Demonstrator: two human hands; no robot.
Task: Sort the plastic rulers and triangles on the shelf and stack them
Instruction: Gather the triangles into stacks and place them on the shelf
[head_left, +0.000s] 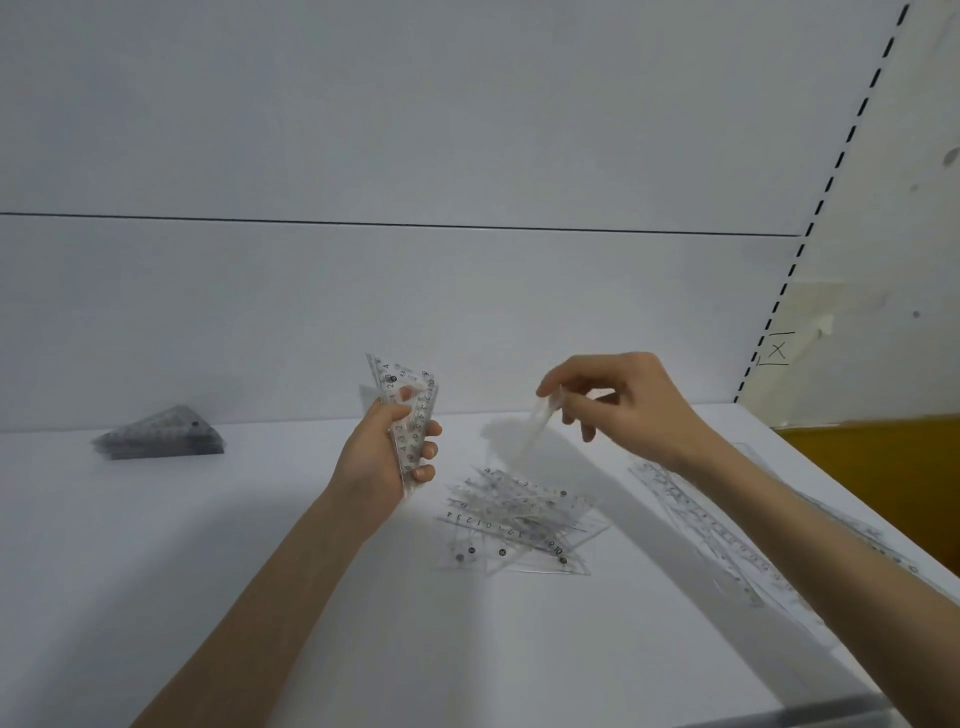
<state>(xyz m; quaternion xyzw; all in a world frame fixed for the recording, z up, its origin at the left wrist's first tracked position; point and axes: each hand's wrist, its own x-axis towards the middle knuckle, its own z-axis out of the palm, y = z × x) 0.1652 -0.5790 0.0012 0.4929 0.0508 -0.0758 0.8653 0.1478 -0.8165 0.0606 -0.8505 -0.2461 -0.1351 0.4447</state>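
Your left hand (387, 457), bare, your right hand (623, 400), bare, your forearms uncovered from wrist to elbow

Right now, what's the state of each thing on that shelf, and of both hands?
left hand: grips a bunch of clear triangles, upright, off the shelf.
right hand: pinches one clear piece, blurred, held above the loose pile.
loose pile: unsorted, overlapping, flat on the shelf.
triangle stack: far left, neat, lying flat.
long rulers: right side, loosely overlapped, flat.
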